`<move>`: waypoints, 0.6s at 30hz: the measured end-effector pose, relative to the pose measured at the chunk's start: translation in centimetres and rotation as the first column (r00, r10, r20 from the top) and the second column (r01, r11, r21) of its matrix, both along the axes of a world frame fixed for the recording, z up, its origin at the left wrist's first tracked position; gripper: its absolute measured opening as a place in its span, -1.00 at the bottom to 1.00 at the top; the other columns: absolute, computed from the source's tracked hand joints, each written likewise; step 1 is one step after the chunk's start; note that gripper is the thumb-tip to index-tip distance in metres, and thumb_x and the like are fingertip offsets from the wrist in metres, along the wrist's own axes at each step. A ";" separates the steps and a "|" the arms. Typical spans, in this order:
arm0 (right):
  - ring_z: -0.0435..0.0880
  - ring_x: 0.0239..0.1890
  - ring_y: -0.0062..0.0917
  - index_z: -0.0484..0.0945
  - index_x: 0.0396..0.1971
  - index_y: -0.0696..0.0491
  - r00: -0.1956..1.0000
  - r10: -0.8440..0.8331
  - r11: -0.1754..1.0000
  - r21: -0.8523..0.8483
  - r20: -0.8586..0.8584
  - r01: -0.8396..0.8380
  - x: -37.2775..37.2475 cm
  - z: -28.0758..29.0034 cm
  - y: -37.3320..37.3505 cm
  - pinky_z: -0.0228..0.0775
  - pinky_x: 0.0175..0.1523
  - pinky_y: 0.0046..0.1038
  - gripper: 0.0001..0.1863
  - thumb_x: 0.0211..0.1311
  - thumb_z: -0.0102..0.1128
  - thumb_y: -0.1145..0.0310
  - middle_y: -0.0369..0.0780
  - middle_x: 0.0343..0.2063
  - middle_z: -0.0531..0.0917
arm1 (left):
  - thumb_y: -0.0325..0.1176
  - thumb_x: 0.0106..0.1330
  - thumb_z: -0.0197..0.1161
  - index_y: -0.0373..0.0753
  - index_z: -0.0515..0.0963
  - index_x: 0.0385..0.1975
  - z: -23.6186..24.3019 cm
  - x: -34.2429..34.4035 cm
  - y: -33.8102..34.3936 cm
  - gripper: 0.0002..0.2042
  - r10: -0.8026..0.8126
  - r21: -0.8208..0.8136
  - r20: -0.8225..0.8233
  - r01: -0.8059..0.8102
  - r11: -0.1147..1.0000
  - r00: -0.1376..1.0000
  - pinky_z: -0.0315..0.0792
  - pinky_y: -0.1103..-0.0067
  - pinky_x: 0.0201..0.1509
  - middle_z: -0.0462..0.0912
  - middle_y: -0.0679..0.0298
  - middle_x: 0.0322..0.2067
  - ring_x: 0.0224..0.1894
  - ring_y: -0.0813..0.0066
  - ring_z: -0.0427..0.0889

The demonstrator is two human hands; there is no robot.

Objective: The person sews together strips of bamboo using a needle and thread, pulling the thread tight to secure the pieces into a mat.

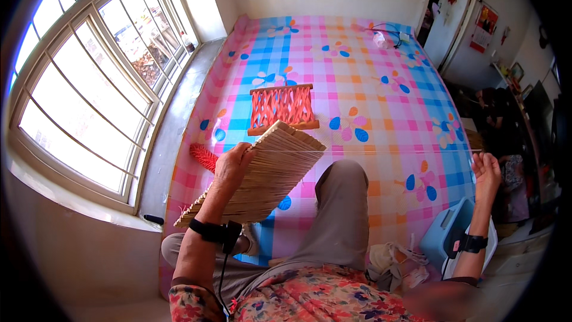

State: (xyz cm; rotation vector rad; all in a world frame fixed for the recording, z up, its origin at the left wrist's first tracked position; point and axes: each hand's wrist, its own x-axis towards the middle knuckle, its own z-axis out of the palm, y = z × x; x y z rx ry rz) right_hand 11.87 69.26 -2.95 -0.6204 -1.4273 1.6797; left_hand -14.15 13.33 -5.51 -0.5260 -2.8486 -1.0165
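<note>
- The straw-coloured panel (280, 170) is held up at a slant over the person's lap, left of the raised knee (342, 182), above a checked, flower-patterned sheet (384, 220).
- It looks made of many thin, stiff stalks laid side by side, pale tan with darker brown lines between them.
- Its outline is roughly a long, slanted four-sided shape; the upper right edge is thick and shows blunt, cut-looking ends, while the lower left end narrows and looks uneven.
- The left hand (232, 164) grasps the panel by its upper left edge, fingers wrapped over it.
- A fine pale thread (387, 151) stretches taut across the panel's upper part and out to the right.
- The right hand (487, 173), raised well apart from the panel, has its fingers curled and pinches the thread near the fingertips.
- Just beyond the panel lies a red lattice (283, 107) between two wooden bars.
</note>
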 end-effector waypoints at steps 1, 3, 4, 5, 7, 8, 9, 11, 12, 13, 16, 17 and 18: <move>0.67 -0.17 -0.47 0.43 -0.13 0.08 1.000 -0.014 1.000 0.016 -0.024 0.014 -0.6 0.5 0.1 0.53 -0.17 -0.52 -0.76 0.26 0.19 0.36 -0.24 -0.27 0.62 | -0.14 0.30 0.13 -0.20 0.54 -0.15 0.0 0.0 -0.2 -0.71 -0.008 0.013 0.001 0.008 1.000 1.000 0.44 0.31 -0.16 0.63 0.02 -0.30 -0.21 0.03 0.61; 0.65 -0.11 -0.43 0.41 -0.07 0.11 0.999 -0.024 0.999 0.032 -0.046 0.025 -1.9 1.3 0.3 0.53 -0.07 -0.47 -0.72 0.27 0.18 0.37 -0.20 -0.23 0.61 | -0.19 0.29 0.15 -0.25 0.54 -0.14 0.2 0.2 -0.3 -0.71 -0.012 0.016 0.004 0.012 1.000 1.000 0.45 0.38 -0.17 0.63 0.01 -0.34 -0.25 0.13 0.63; 0.64 -0.09 -0.40 0.38 -0.01 0.13 0.996 -0.014 0.999 0.046 -0.088 0.018 -2.5 1.7 0.4 0.52 -0.03 -0.45 -0.67 0.27 0.17 0.39 -0.16 -0.20 0.60 | -0.23 0.28 0.17 -0.30 0.53 -0.13 0.3 0.3 -0.3 -0.72 -0.020 0.022 0.004 0.020 1.000 1.000 0.46 0.45 -0.18 0.63 0.01 -0.38 -0.28 0.23 0.65; 0.64 -0.07 -0.36 0.35 0.05 0.16 0.991 -0.004 0.998 0.060 -0.131 0.012 -3.1 2.1 0.4 0.52 0.02 -0.42 -0.61 0.27 0.17 0.40 -0.12 -0.18 0.59 | -0.23 0.28 0.17 -0.30 0.53 -0.13 0.4 0.4 -0.3 -0.72 -0.017 0.023 0.007 0.017 1.000 1.000 0.46 0.45 -0.18 0.63 0.01 -0.38 -0.28 0.23 0.65; 0.62 -0.05 -0.34 0.31 0.09 0.17 0.983 -0.004 0.999 0.041 -0.185 0.012 -4.2 3.3 0.7 0.50 0.06 -0.40 -0.58 0.27 0.16 0.43 -0.10 -0.16 0.59 | -0.28 0.27 0.19 -0.30 0.53 -0.14 0.6 0.6 -0.5 -0.74 -0.037 0.073 0.031 0.034 0.997 0.999 0.46 0.47 -0.18 0.63 0.02 -0.39 -0.29 0.26 0.65; 0.61 -0.03 -0.32 0.27 0.12 0.19 0.970 -0.010 1.000 0.022 -0.241 0.016 -4.7 3.8 1.0 0.49 0.09 -0.37 -0.55 0.27 0.14 0.45 -0.08 -0.14 0.58 | -0.28 0.27 0.19 -0.30 0.53 -0.14 0.6 0.6 -0.6 -0.74 -0.033 0.073 0.033 0.030 0.997 0.999 0.46 0.47 -0.18 0.63 0.02 -0.39 -0.29 0.26 0.65; 0.60 -0.01 -0.30 0.23 0.16 0.21 0.955 -0.017 1.000 -0.004 -0.297 0.016 -5.4 3.9 1.3 0.47 0.13 -0.35 -0.52 0.28 0.13 0.48 -0.05 -0.12 0.57 | -0.31 0.26 0.20 -0.31 0.53 -0.14 0.8 0.7 -0.8 -0.75 -0.063 0.091 0.037 0.059 0.994 0.997 0.46 0.47 -0.19 0.63 0.03 -0.39 -0.29 0.26 0.65; 0.58 0.01 -0.28 0.30 0.12 0.22 0.933 0.003 1.000 0.020 -0.360 0.004 -5.9 4.2 4.1 0.44 0.19 -0.32 -0.56 0.26 0.13 0.50 -0.04 -0.11 0.58 | -0.33 0.25 0.21 -0.31 0.53 -0.14 0.9 0.6 -0.6 -0.75 -0.107 0.124 0.043 0.101 0.987 0.993 0.46 0.48 -0.19 0.63 0.03 -0.39 -0.29 0.26 0.66; 0.60 -0.05 -0.33 0.35 0.08 0.22 0.903 0.043 0.992 -0.085 -0.428 -0.088 -6.4 4.9 4.5 0.46 0.15 -0.36 -0.60 0.25 0.14 0.50 -0.07 -0.16 0.59 | -0.32 0.24 0.22 -0.30 0.53 -0.15 1.2 0.8 -0.5 -0.75 -0.119 0.109 0.047 0.113 0.988 0.992 0.46 0.43 -0.16 0.63 0.01 -0.35 -0.25 0.15 0.64; 0.61 -0.11 -0.38 0.40 0.04 0.22 0.864 0.071 0.966 -0.181 -0.498 -0.184 -6.7 5.4 4.7 0.47 0.12 -0.40 -0.64 0.25 0.16 0.50 -0.09 -0.20 0.60 | -0.32 0.23 0.23 -0.30 0.52 -0.15 1.3 0.8 -0.3 -0.75 -0.131 0.094 0.050 0.126 0.988 0.990 0.46 0.38 -0.13 0.62 -0.01 -0.31 -0.21 0.04 0.62; 0.59 -0.28 -0.54 0.48 -0.03 0.20 0.852 0.307 0.948 0.056 -0.425 -0.314 -8.8 6.3 -0.9 0.49 -0.09 -0.54 -0.71 0.26 0.15 0.46 -0.17 -0.32 0.58 | -0.34 0.24 0.21 -0.29 0.52 -0.14 1.4 0.7 -0.8 -0.76 -0.145 0.089 0.012 0.144 0.986 0.989 0.46 0.39 -0.14 0.61 -0.01 -0.31 -0.21 0.03 0.61; 0.50 -0.41 -0.66 0.47 -0.02 0.17 0.937 0.151 0.988 0.026 -0.316 -0.151 -10.5 7.0 -7.1 0.40 -0.26 -0.62 -0.68 0.28 0.16 0.38 -0.26 -0.45 0.54 | -0.34 0.24 0.21 -0.29 0.52 -0.14 1.4 0.7 -0.8 -0.76 -0.140 0.079 0.023 0.138 0.987 0.990 0.46 0.39 -0.14 0.61 -0.01 -0.31 -0.21 0.03 0.61; 0.49 -0.45 -0.69 0.49 -0.03 0.16 0.933 0.308 0.948 0.145 -0.185 -0.285 -11.4 6.0 -9.9 0.38 -0.27 -0.65 -0.68 0.28 0.16 0.32 -0.31 -0.48 0.53 | -0.34 0.25 0.19 -0.30 0.51 -0.14 1.5 0.9 -0.9 -0.76 -0.158 0.062 0.030 0.156 0.986 0.987 0.46 0.38 -0.14 0.61 0.00 -0.30 -0.21 0.02 0.61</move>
